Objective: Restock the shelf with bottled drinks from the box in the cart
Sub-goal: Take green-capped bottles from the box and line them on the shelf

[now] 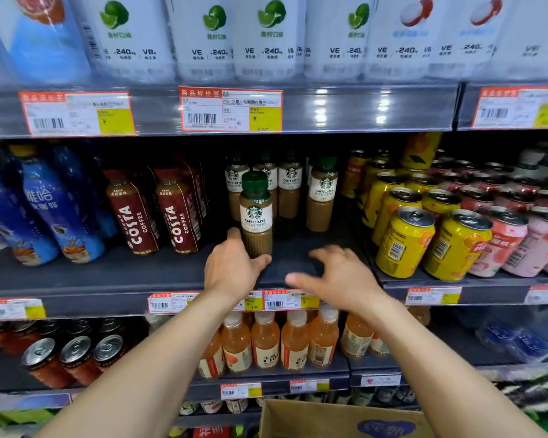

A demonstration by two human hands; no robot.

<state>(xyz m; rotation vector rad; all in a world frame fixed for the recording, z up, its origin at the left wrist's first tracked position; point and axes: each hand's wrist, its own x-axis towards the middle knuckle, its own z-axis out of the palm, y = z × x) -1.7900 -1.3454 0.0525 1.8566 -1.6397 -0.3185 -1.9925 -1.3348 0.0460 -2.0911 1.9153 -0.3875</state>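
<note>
Five Starbucks bottles in view on the middle shelf (108,279): four back bottles (322,197) stand in the rear, and one Caffe Latte bottle (255,213) stands upright out front. The left hand (231,267) grips its base, thumb on the left side and fingers curled round the front. The right hand (339,276) hovers just right of it, fingers spread, holding nothing, with one cardboard box (314,418) below.

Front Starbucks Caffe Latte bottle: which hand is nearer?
Left. The left hand holds the front Starbucks Caffe Latte bottle at its base, thumb on its left side. The right hand hovers open to its right, apart from it.
</note>
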